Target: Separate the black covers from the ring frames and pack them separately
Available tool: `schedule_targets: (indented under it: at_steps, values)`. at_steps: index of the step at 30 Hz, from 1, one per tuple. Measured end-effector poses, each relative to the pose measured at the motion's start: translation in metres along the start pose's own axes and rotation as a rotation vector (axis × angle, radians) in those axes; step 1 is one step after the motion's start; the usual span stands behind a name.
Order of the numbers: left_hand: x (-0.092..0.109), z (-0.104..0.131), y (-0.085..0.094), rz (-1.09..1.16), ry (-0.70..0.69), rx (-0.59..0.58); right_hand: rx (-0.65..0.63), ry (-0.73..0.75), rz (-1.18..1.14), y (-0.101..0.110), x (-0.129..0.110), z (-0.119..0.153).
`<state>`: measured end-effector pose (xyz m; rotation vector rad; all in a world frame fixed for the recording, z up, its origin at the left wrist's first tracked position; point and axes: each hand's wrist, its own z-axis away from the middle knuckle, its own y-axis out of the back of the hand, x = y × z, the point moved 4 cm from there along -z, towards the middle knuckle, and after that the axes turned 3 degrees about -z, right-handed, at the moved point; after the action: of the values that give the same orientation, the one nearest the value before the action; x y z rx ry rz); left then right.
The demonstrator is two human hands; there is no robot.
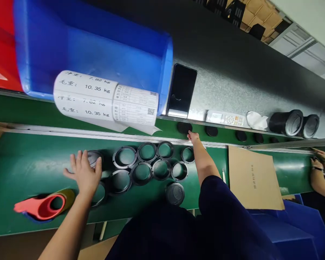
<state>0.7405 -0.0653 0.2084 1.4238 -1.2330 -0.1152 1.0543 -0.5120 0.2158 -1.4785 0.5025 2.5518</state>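
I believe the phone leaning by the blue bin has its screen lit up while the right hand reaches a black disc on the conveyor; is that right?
Not quite: the head view shows the phone beside the blue bin with a dark screen, not lit. The right hand does reach the black disc.

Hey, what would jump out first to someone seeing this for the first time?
A big blue bin with white weight labels fills the upper left. Below it, black rings cluster on the green belt, between the left hand, spread flat, and the right hand, reaching a black disc.
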Motion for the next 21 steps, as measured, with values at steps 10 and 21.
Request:
schedule_targets:
  at_steps: [10,21]
  values:
    - [0.151,0.116,-0.024,1.548,0.676,-0.608,-0.778,-0.162,-0.294,-0.025,0.100,0.200]
    - [0.185,0.167,0.025,1.912,0.768,-0.733,-0.752,1.065,0.329,0.039,0.063,0.279]
